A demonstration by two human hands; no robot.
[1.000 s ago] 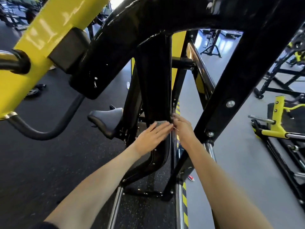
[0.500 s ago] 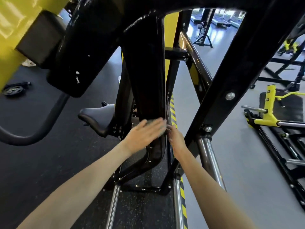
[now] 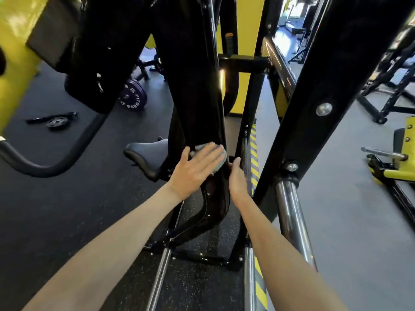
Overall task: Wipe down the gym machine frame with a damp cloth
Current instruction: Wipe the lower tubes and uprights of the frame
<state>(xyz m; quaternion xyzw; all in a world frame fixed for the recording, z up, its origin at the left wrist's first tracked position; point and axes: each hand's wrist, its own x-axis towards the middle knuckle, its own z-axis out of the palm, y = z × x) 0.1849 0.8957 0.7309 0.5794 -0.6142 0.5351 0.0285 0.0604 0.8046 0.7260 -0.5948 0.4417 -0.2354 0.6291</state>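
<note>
A black upright beam of the gym machine frame (image 3: 193, 90) runs down the middle of the head view. My left hand (image 3: 195, 169) lies flat with straight fingers on a grey-blue cloth (image 3: 221, 161), pressing it against the beam's lower part; only the cloth's edges show past my fingers. My right hand (image 3: 237, 179) is at the beam's right edge, just beside the cloth, and its fingers wrap behind the beam, out of sight.
A black seat (image 3: 146, 156) sits left of the beam. A thick black diagonal strut (image 3: 318, 104) and chrome rails (image 3: 292, 221) stand to the right. A purple weight plate (image 3: 132, 96) and a small plate (image 3: 56, 121) lie on the dark floor. Yellow machine parts (image 3: 13, 63) are at the upper left.
My view has moved closer and tilted up. My left hand with the cloth has slid slightly across the beam; my right hand stays at the beam's right edge.
</note>
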